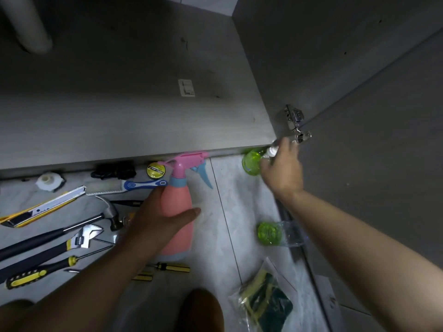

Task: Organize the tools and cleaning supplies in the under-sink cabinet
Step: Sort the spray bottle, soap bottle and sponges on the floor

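Left hand (155,219) wraps the pink sprayer (177,212) on the floor (223,236) by the tools; right hand (281,166) grips a green bottle (250,162) at the cabinet (143,104) edge — blurred.

Both hands (153,219) (282,168) outstretched, fingers curled closed.

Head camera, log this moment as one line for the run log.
left hand gripping pink spray bottle on floor | right hand gripping green bottle by cabinet edge | cabinet floor bare | tools on floor
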`<state>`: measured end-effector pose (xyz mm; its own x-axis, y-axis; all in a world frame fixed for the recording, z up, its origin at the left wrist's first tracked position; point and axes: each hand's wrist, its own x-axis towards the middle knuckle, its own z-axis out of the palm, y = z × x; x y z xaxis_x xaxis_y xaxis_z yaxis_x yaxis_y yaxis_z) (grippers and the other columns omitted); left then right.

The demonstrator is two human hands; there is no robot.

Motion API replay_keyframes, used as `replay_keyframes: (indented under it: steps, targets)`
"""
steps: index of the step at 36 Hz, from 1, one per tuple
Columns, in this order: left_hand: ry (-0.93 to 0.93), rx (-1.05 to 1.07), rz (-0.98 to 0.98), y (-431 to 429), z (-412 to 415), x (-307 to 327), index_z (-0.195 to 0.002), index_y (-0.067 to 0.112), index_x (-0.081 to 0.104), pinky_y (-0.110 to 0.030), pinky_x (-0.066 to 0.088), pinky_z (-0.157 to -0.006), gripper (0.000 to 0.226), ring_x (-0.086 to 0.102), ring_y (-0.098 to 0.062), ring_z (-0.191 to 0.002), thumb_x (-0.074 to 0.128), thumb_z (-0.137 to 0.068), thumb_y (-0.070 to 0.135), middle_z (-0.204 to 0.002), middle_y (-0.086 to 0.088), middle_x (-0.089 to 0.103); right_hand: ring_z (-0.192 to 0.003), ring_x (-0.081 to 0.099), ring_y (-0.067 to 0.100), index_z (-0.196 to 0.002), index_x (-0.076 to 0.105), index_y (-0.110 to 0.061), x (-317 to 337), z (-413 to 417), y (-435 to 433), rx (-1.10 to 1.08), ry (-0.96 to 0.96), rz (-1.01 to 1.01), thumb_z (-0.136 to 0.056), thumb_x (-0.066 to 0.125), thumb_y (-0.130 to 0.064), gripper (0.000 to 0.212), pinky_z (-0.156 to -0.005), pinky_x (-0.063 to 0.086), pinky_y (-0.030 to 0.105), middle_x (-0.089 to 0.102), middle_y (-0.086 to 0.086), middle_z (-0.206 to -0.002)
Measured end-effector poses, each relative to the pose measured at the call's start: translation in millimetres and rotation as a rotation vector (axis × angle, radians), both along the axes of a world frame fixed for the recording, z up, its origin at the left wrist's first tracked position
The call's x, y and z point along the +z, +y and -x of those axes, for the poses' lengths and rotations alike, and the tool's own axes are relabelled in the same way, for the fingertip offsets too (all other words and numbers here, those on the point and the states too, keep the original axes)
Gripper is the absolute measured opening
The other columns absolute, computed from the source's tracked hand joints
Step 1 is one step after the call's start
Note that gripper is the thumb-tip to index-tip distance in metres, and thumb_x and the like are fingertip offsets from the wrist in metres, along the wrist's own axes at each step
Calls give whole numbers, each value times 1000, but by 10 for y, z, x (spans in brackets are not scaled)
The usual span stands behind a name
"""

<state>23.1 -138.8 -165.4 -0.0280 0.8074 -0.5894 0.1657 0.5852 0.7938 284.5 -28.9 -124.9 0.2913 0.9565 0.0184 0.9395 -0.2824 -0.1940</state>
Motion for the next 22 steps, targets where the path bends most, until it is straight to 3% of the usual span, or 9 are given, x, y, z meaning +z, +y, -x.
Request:
replay_keyframes:
  steps: [2,4,6,10,12,15,18,22]
  targets:
    - [9,-39,-12,-11,-44,22,-109,41,54,-23,42,-62,56,58,-2,-86,87,-65,55,-102,18,61,-78,61,24,-113,59,-17,37,219,-284,-32,538,198,-89,70,-22,27,-68,53,36,57,6,-94]
    - [19,-98,-20,-32,-82,27,-115,40,52,-25,42,-64,59,59,-5,-89,86,-69,54,-105,16,60,-80,62,14,-117,65,-22,89,427,-593,-84,1064,496,-90,72,-26,28,-68,55,30,61,1,-92]
    - [24,-124,-17,-60,-112,23,-119,36,49,-26,42,-65,61,59,-9,-93,85,-72,51,-109,11,60,-88,66,8,-120,66,-27,86,558,-830,-73,1312,582,-89,70,-24,31,-75,53,27,66,-5,-95]
    - [52,-218,-37,-97,-161,38,-118,32,46,-26,41,-64,57,55,-7,-92,82,-77,48,-108,11,56,-97,66,8,-128,64,-24,43,706,-1064,-39,1448,504,-92,68,-15,37,-83,53,28,67,-4,-100]
    - [93,-290,-82,-103,-188,55,-111,33,45,-23,39,-61,50,52,2,-87,81,-78,47,-101,17,55,-101,67,17,-125,66,-21,0,797,-1135,-59,1495,492,-91,70,-15,35,-89,56,37,68,5,-104]
    - [129,-327,-119,-103,-206,48,-106,30,45,-22,38,-59,50,54,2,-83,82,-76,46,-95,17,56,-99,68,27,-115,72,-17,-95,900,-1213,-142,1472,431,-86,78,-16,30,-101,49,55,69,15,-100]
    - [165,-378,-144,-105,-191,21,-109,28,45,-21,38,-60,55,54,2,-82,82,-75,49,-95,17,54,-99,69,26,-115,72,-13,-153,927,-1249,-194,1494,414,-84,79,-18,31,-101,49,53,65,28,-119]
    - [200,-445,-151,-79,-174,-11,-110,29,42,-25,41,-62,58,56,-1,-85,80,-75,54,-96,16,54,-100,71,24,-118,70,-6,-189,893,-1251,-179,1517,398,-85,77,-14,34,-90,56,42,62,28,-125]
